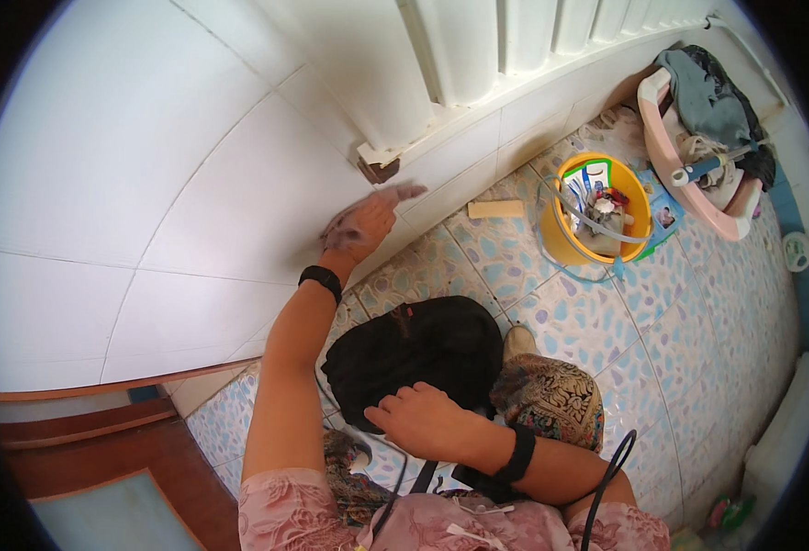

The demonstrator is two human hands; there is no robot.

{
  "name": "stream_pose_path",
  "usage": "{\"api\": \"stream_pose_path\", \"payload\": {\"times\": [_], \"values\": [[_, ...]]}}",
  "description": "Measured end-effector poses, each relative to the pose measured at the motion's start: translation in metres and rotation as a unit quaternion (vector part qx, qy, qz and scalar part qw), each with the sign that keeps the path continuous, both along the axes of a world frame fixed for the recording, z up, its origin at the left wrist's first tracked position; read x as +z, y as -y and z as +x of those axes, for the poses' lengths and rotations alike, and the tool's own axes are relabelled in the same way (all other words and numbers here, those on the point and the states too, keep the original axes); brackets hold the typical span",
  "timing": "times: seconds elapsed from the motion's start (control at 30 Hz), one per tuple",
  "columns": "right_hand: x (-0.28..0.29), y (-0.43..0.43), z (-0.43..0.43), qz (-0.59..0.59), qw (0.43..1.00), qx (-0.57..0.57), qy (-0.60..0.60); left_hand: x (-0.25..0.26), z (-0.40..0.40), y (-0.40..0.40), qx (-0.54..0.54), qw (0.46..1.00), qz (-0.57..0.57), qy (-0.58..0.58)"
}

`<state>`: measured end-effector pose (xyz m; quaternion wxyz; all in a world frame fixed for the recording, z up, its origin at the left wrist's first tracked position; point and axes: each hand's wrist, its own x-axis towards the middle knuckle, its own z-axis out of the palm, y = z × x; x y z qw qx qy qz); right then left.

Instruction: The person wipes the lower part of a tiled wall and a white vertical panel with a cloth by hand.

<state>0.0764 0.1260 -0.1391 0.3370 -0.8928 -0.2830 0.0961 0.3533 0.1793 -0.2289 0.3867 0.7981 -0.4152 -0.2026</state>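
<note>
A blurred greyish-pink cloth [341, 231] is in my left hand [371, 224], which presses it along the white tiled wall [253, 186] just under the end of a white radiator [459, 55]. My right hand [426, 421] hovers low in front of my body with fingers loosely curled. Its palm side is hidden, and nothing shows in it. Beneath that hand is a black fabric bag [422, 348] with a small red tag. Beside the bag are my patterned trouser knee [559, 396] and a beige shoe tip [519, 342].
A yellow bucket [561, 237] with packets and rubbish stands on the pebble-patterned floor [659, 324]. A pale block [495, 209] lies by the wall. Farther right, a pink basin [683, 182] holds cloths. A brown wooden door [129, 451] is at lower left; a black cable [604, 475] loops by my right arm.
</note>
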Motion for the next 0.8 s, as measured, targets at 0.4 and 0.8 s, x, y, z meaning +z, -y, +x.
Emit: {"api": "stream_pose_path", "payload": {"times": [0.4,0.8], "values": [[-0.005,0.021,-0.007,0.017,0.999,-0.041,0.012,0.052,0.004,0.003,0.022,0.796,0.344,0.498],[0.010,0.015,0.005,0.030,0.999,0.005,-0.021,-0.001,-0.024,-0.243,-0.054,0.675,0.470,0.567]]}}
